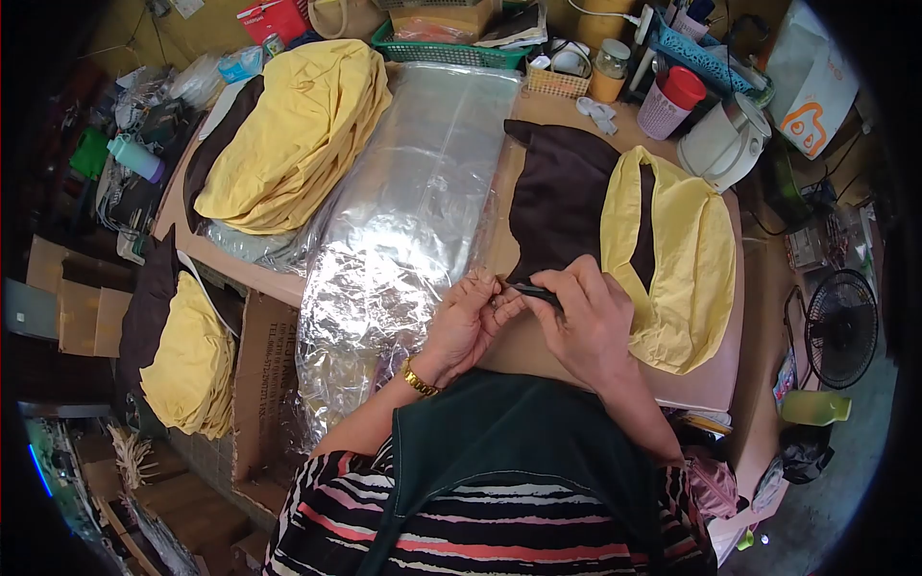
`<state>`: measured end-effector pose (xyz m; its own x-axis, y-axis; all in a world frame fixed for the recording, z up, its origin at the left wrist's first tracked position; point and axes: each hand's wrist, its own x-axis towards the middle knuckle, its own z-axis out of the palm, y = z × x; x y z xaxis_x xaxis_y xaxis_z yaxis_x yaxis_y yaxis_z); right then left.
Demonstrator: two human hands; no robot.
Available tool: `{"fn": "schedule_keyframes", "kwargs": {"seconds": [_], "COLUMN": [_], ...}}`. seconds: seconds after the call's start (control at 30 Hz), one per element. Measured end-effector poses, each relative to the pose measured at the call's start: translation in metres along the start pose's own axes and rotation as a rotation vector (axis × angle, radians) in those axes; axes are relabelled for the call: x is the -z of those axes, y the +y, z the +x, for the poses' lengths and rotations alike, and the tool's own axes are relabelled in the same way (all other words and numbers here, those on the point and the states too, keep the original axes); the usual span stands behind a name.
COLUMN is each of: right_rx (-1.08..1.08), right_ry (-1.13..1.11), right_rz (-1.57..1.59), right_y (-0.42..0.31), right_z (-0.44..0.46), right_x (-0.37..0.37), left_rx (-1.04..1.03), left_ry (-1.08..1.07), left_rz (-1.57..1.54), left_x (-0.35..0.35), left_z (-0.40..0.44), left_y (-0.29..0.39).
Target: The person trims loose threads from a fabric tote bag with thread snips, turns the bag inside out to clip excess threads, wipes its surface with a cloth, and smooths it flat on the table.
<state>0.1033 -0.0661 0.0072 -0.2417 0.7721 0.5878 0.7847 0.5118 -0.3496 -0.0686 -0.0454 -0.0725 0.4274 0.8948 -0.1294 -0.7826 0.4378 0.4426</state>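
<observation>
My right hand (pixel 591 322) is closed around a slim black handheld tool (pixel 531 289), whose exact kind I cannot make out. The tool's tip points left, to the fingers of my left hand (pixel 471 312). Those fingers are pinched together, and whatever lies between them is too small to tell. Just beyond both hands, a dark brown cloth piece (pixel 562 197) lies flat on the table. To its right is a yellow fabric piece (pixel 693 259) with a dark strip showing through its opening.
Clear plastic sheets (pixel 408 182) lie left of my hands, beside a tall stack of yellow fabric (pixel 298 134). Another yellow bundle (pixel 192 355) hangs at lower left near a cardboard box (pixel 264 384). A white kettle (pixel 725 144), red cup (pixel 680 88) and baskets line the back; a fan (pixel 841 326) stands right.
</observation>
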Motion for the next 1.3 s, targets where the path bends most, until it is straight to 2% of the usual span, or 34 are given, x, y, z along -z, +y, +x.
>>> {"fn": "schedule_keyframes", "kwargs": {"seconds": [0.07,0.13,0.3,0.4,0.47,0.5,0.53,0.57,0.6,0.63,0.67,0.7,0.73,0.77,0.83,0.9,0.93,0.97,1.07,1.1,1.17,1.23,1.3], "right_rx": [0.068,0.08,0.098,0.05,-0.042,-0.043,-0.164,-0.286,-0.388,-0.39,-0.389,-0.387,-0.444,-0.448,-0.382,-0.356,-0.367,-0.356,-0.364,-0.363,-0.516,-0.538,-0.394], "right_ry": [0.012,0.005,-0.026,-0.056,-0.074,-0.073,-0.041,-0.01,-0.115,-0.11,-0.231,-0.353,-0.508,-0.503,-0.589,-0.426,-0.355,-0.32,-0.268,-0.263,-0.196,-0.248,-0.2], "right_rz": [-0.057,-0.072,-0.108,-0.093,0.037,0.036,0.026,0.014,-0.036,-0.04,-0.026,-0.013,0.063,0.059,0.343,0.376,0.386,0.296,0.03,0.031,-0.442,-0.352,-0.089], "right_y": [-0.003,-0.004,-0.007,-0.006,0.003,0.012,0.025,0.04,0.061,0.07,0.073,0.072,0.064,0.059,0.059,0.079,0.101,0.13,0.244,0.245,0.241,0.238,0.226], "right_z": [0.003,0.004,0.003,0.002,-0.001,-0.002,-0.003,-0.009,-0.025,-0.039,-0.055,-0.066,-0.064,-0.052,-0.023,0.018,0.041,0.063,0.114,0.121,0.139,0.152,0.148], "right_x": [0.001,-0.001,-0.004,-0.005,-0.011,-0.015,-0.022,-0.028,-0.035,-0.037,-0.037,-0.035,-0.026,-0.015,0.002,0.005,-0.001,-0.008,-0.059,-0.062,-0.074,-0.093,-0.121], "left_rx": [-0.016,-0.038,-0.015,-0.029,-0.038,-0.038,-0.04,-0.101,-0.16,-0.28,-0.381,-0.691,-0.747,-0.809,-0.932,-0.429,-0.07,0.01,0.133,0.195,0.183,0.174,0.246], "left_ry": [-0.004,0.058,0.038,-0.013,-0.06,0.013,0.083,0.147,0.211,0.371,0.548,0.547,0.561,0.586,0.526,0.272,0.213,0.09,0.0,-0.065,-0.112,-0.148,-0.209], "left_rz": [0.053,0.135,0.173,0.174,0.169,0.253,0.336,0.394,0.451,0.543,0.641,0.707,0.891,1.071,1.547,1.276,1.458,1.608,2.014,2.085,2.106,2.125,2.071], "left_x": [-0.005,-0.01,-0.005,-0.009,-0.016,-0.02,-0.022,-0.018,-0.011,0.007,0.024,0.01,0.034,0.057,0.05,0.032,0.008,0.005,-0.001,-0.002,0.011,0.01,0.005], "left_z": [-0.001,-0.002,-0.003,-0.005,-0.009,-0.013,-0.015,-0.014,-0.016,-0.016,-0.017,-0.012,-0.015,-0.017,-0.011,-0.004,-0.007,-0.005,-0.004,-0.004,-0.008,-0.008,-0.009], "left_y": [-0.001,-0.002,-0.003,-0.005,-0.002,0.003,0.009,0.023,0.047,0.069,0.092,0.109,0.118,0.127,0.126,0.088,0.077,0.061,0.034,0.034,0.036,0.043,0.047]}}
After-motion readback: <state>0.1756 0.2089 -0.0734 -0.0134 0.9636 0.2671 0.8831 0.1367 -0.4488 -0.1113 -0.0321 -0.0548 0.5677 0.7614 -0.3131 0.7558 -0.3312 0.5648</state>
